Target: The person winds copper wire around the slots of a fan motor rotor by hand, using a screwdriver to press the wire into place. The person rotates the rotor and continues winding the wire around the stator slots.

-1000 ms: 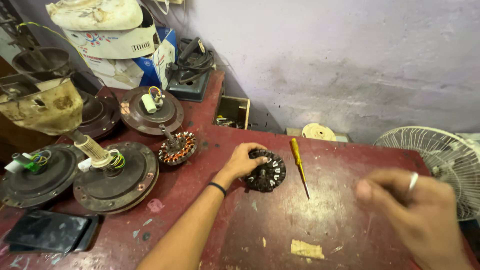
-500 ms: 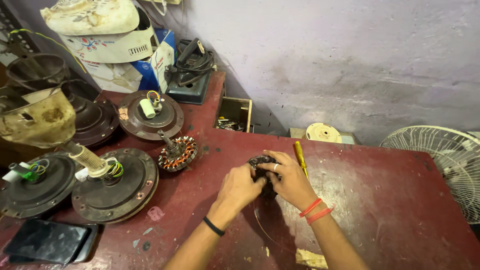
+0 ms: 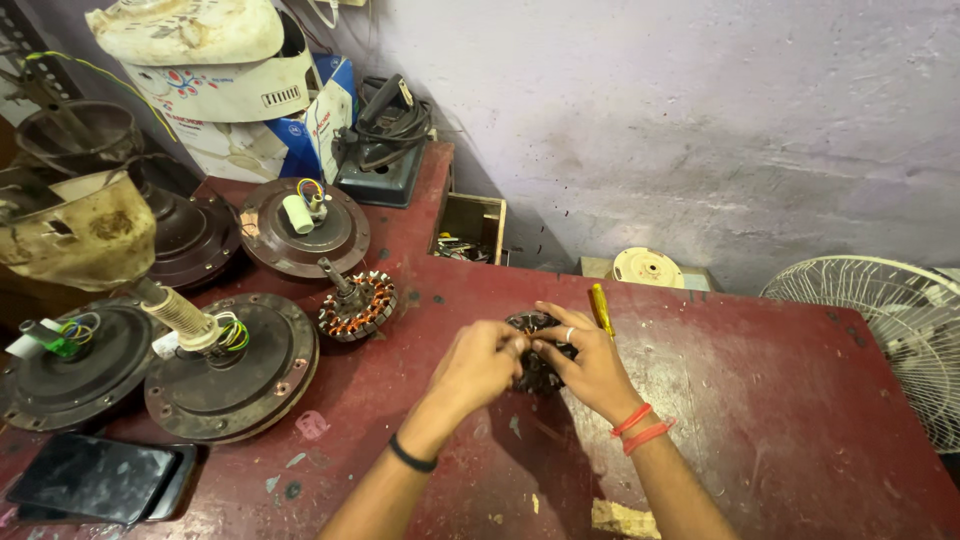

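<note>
So a small dark motor stator (image 3: 535, 350) is being worked on right in the middle of the red workbench (image 3: 760, 420), and it's gripped from both sides. The left hand (image 3: 478, 365) is closed around its left edge, the right hand (image 3: 590, 365) is curled over its right edge and top, fingertips meeting above it. Most of the part is hidden under the fingers, so how far off the table it's lifted can't be told.

Judging by the look, it's a stack of steel plates with copper windings, so it's probably dense and stiff for its size, not slippery. The outer iron rim is best taken hold of; the thin winding wires are likely the fragile bit and shouldn't be squeezed.

Just beyond the right fingertips a yellow-handled screwdriver (image 3: 600, 308) is lying. Off to the left of the grip, another stator with a shaft (image 3: 357, 303) is sitting, and farther left, round fan motor housings (image 3: 232, 365).
</note>
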